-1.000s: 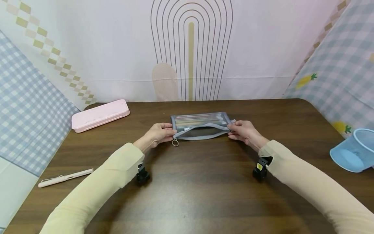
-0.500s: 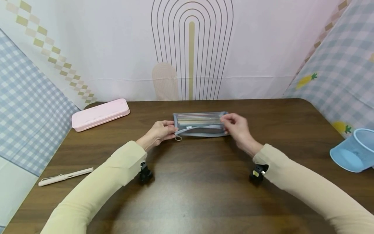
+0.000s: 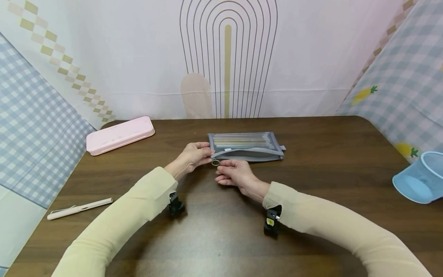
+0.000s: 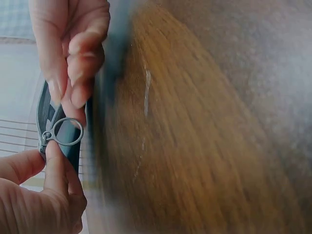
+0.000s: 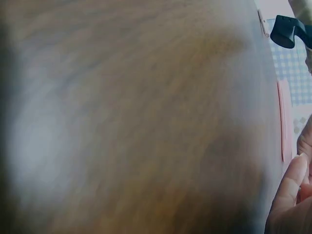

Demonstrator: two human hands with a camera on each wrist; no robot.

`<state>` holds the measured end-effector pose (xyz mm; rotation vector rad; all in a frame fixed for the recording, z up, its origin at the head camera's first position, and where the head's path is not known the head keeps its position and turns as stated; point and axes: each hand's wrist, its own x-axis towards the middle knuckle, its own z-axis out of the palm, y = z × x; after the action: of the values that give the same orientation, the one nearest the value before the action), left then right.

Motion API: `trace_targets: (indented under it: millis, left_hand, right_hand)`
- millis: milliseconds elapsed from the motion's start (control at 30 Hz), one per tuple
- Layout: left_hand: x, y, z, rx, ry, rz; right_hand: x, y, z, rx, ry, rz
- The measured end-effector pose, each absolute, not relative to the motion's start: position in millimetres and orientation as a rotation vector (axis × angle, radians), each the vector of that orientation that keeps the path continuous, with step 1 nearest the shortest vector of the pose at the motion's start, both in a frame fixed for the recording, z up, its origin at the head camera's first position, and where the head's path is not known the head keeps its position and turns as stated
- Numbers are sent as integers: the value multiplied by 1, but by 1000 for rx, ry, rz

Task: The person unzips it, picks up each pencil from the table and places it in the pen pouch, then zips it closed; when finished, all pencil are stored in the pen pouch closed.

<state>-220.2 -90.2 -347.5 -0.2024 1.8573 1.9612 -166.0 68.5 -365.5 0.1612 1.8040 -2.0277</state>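
Observation:
A grey see-through zip pouch point(image 3: 242, 152) lies near the table's back edge, its zipped side gaping toward me. Several thin coloured sticks point(image 3: 242, 139) show through its mesh. My left hand point(image 3: 194, 157) pinches the pouch's left front corner between thumb and fingers, beside the zipper slider. From that slider hangs a metal pull ring point(image 4: 68, 132). My right hand point(image 3: 238, 175) is in front of the pouch, thumb and bent fingers right at the ring's edge. In the left wrist view, the whole ring shows, with right fingertips point(image 4: 78, 95) just above it.
A pink pencil case point(image 3: 120, 135) sits at the back left of the brown table point(image 3: 311, 154). A white pen point(image 3: 80, 208) lies at the left, next to the left sleeve. On the right edge, a blue mesh pen holder point(image 3: 417, 181) lies tipped over.
My right hand has let go of the pouch's right end and moved left to the pull ring. The pouch's opening has narrowed, and the pouch has shifted slightly right. My left hand keeps its corner.

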Motion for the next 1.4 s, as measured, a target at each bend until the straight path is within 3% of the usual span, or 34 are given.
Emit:
trace_targets:
  millis: [500, 733, 1400]
  left_hand:
    - [-217, -84, -351, -190, 1844, 2021]
    - [-218, -80, -352, -215, 1849, 2048]
    - [-223, -91, -354, -282, 1862, 2075]
  right_hand:
    - [-165, 63, -361, 149, 1840, -2012]
    - [-171, 77, -356, 54, 2005, -1918]
    - [-185, 141, -353, 103, 2156, -1876]
